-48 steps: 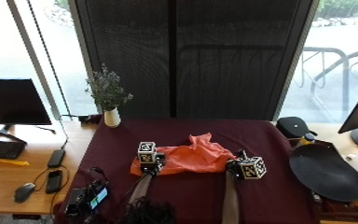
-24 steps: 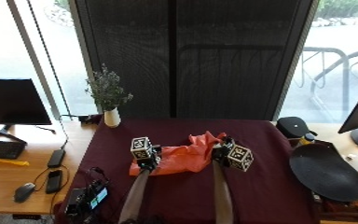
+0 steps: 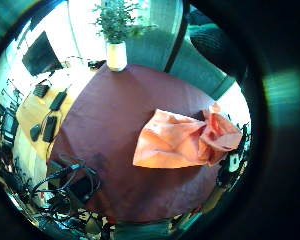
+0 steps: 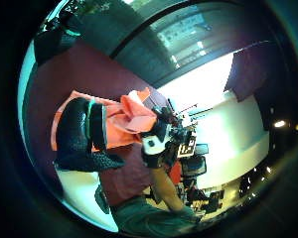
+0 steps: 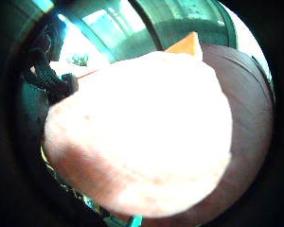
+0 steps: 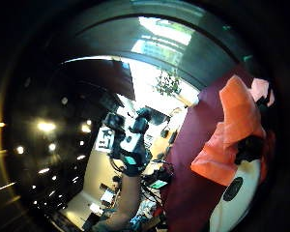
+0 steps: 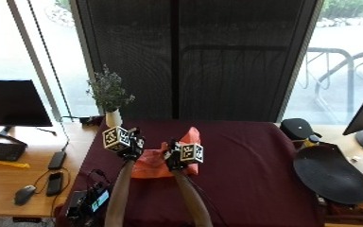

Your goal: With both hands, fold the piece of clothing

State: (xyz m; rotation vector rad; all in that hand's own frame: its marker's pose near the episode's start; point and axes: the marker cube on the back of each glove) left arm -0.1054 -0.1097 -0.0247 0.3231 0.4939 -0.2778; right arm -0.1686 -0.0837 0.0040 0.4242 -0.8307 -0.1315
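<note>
Outside view: one orange garment (image 7: pixel 159 165) lay on the dark red tablecloth (image 7: pixel 257 161) at centre-left of the frame, and since a second earlier it had gone from a wide spread to a narrower bunch, with the two hands drawn in from its outer ends to sit close together over it; I judged this a fold of the right side over to the left, mid-way, not flattened. Left hand (image 7: pixel 131 146) sat at the cloth's upper left edge, right hand (image 7: pixel 174 158) at its right, a raised flap peaking above it; whether either was pinching cloth could not be told here. Also one vase with a plant (image 7: pixel 111 101) upper left, one dark round object (image 7: pixel 331 174) at right. Left little finger view: one garment, creased double, right of centre on the cloth. Left thumb view: left-hand fingers (image 4: pixel 82 134) curled over the orange fabric, looked like gripping. Right little finger view: fabric filled the frame close to the palm, grip unreadable. Right thumb view: one garment at right, a dark fingertip (image 6: pixel 250 149) on it, so probably held.
</note>
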